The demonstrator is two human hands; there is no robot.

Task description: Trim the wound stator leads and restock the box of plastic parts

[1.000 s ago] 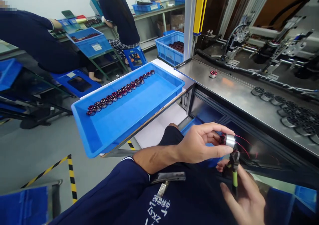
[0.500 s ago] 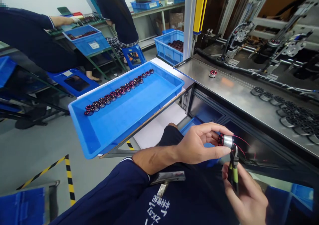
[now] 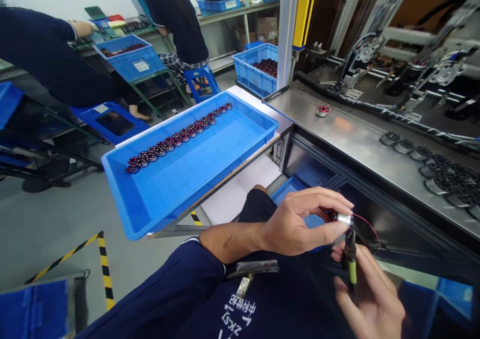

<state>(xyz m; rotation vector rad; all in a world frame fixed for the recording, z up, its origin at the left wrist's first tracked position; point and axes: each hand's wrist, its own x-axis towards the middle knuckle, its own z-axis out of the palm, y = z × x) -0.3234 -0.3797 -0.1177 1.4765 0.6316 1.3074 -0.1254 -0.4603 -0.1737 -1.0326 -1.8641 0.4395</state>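
Observation:
Between the thumb and fingers of my left hand is a small motor part, a silver ring with a dark red side and thin red wires trailing to the right. My right hand holds cutting pliers with yellow-green on the handles. The jaws point up and meet the lower edge of the motor part, near a wire. Whether a wire lies between the jaws is too small to tell. My right palm hides part of the handles.
A blue tray on my left bears a row of red-black motor parts. On the metal machine bench stand one red-topped motor part and several dark-and-silver ones. Two people sit at the back bench.
The pliers' jaws have come closer together and lie nearer the motor part. My left hand has tilted the part slightly, and its wires hang differently. A co-worker's hand has drawn back.

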